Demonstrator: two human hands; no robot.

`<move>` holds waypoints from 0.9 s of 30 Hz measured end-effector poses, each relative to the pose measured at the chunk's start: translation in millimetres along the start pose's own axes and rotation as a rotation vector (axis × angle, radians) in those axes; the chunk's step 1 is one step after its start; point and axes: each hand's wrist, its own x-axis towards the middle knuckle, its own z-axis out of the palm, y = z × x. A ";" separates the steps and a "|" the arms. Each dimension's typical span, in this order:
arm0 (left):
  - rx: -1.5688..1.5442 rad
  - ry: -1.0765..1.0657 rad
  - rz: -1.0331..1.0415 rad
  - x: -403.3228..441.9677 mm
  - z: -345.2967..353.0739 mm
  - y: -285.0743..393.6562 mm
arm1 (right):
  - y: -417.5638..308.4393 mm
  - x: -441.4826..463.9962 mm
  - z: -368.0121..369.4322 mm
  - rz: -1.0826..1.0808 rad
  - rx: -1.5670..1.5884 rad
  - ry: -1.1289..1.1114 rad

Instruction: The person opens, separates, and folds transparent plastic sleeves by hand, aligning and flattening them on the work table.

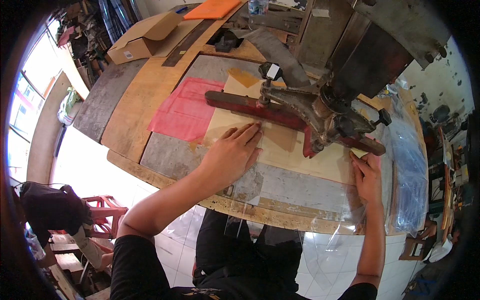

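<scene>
My left hand (232,155) lies flat on a cream-coloured sheet (280,137), fingers stretched toward a long red metal bar (260,111) of a press. By the sheet's right end, my right hand (367,172) has its fingers closed at the edge of a clear plastic sheet (310,200). That plastic lies over the grey work plate and hangs past the table's front edge; its far edge is hard to make out. Above the cream sheet, the press head (325,100) carries the bar between my hands. Pink sheet material (187,107) shows left of the cream sheet.
An open cardboard box (145,37) and an orange folder (212,8) rest at the back left. Stacked clear plastic (410,170) lies along the right side. A water bottle (258,9) stands at the back. Another person (57,215) is at the lower left.
</scene>
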 end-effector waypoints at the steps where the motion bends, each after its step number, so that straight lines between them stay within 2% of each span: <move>1: 0.001 0.003 0.001 -0.1 -0.6 0.6 | 1.4 -2.5 1.9 0.056 0.043 -0.022; 5: 0.009 0.028 0.003 -0.8 1.9 1.0 | -7.4 -1.0 -3.7 0.163 0.081 -0.069; 7: 0.017 0.036 0.012 -3.2 -0.6 1.9 | -1.8 -3.9 1.7 0.144 0.074 -0.053; 9: -0.144 -0.008 -0.141 -6.9 -9.4 2.6 | -1.8 -3.3 0.0 0.120 0.067 -0.034; 13: -0.156 0.005 -0.171 -17.1 -33.2 3.8 | -8.9 -2.2 -4.7 0.128 0.071 -0.051; 19: -0.118 0.064 -0.121 -14.4 -29.0 -0.4 | -5.9 -1.5 -3.1 0.106 0.136 -0.050; 22: -0.125 -0.016 -0.112 -13.0 -28.1 -1.8 | -7.7 -1.4 -4.1 0.109 0.156 -0.045; 24: 0.010 0.099 0.002 -11.3 -20.8 -0.1 | -8.2 -1.7 -4.6 0.077 0.155 -0.028; 27: 0.072 0.061 0.068 -6.9 -10.4 -0.7 | -8.4 -1.8 -3.9 0.092 0.129 -0.036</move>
